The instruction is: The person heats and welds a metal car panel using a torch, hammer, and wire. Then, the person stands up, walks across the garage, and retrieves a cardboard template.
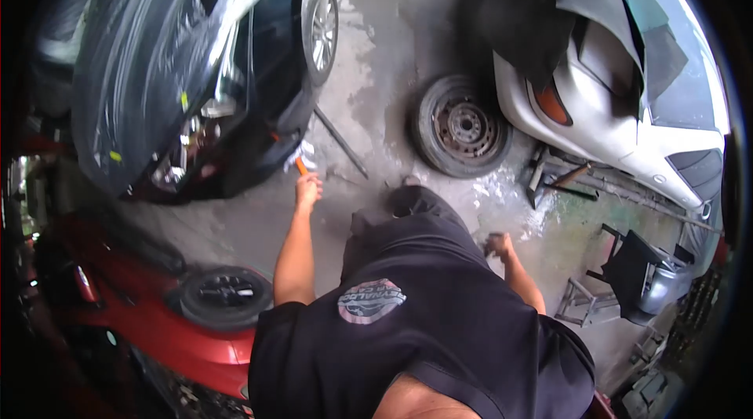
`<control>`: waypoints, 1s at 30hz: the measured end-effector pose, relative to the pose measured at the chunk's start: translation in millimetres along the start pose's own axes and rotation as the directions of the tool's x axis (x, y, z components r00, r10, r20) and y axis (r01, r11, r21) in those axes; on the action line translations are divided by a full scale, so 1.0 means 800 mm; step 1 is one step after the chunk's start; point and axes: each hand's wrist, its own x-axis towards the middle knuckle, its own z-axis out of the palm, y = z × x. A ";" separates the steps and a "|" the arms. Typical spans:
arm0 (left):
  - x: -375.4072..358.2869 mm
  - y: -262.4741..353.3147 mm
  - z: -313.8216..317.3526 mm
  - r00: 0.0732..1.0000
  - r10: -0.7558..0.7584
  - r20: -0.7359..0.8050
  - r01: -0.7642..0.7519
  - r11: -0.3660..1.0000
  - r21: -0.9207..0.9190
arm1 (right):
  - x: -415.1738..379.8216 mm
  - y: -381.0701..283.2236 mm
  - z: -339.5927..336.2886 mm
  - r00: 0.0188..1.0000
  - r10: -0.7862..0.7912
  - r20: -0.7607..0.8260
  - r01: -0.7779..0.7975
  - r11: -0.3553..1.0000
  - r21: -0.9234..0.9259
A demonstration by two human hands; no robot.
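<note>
My left hand [308, 190], reaching forward on the left, is closed around an orange-handled tool [301, 165]. Something whitish shows at the far end of the handle, close to the front corner of a dark car [263, 125]; what kind of tool it is, I cannot tell. My right hand [498, 245] hangs low beside my right thigh, its fingers dark and smeared by motion. Beyond it on the floor lies a loose wheel [463, 129] with a rusty steel rim.
Plastic sheeting [149, 50] covers the dark car. At right stands a silver car [604, 113], partly draped in dark cloth. A red car body [157, 301] at lower left bears another wheel [226, 297]. A dark bar [341, 142] lies ahead; a metal stand [584, 301] is at right.
</note>
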 end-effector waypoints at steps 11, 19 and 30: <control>0.211 0.145 0.121 0.942 0.094 0.321 -0.263 0.801 0.537 | 0.368 -0.632 -0.130 0.921 -0.266 -0.284 0.298 0.951 0.078; 0.516 0.433 0.179 0.958 0.032 0.285 -0.178 0.847 0.501 | 0.517 -0.529 -0.120 0.954 0.289 0.083 -0.231 0.881 -0.414; 0.708 0.801 0.418 0.882 0.094 0.462 -0.258 0.917 0.305 | 0.825 -0.635 -0.280 0.975 -0.027 -0.219 0.030 1.000 0.009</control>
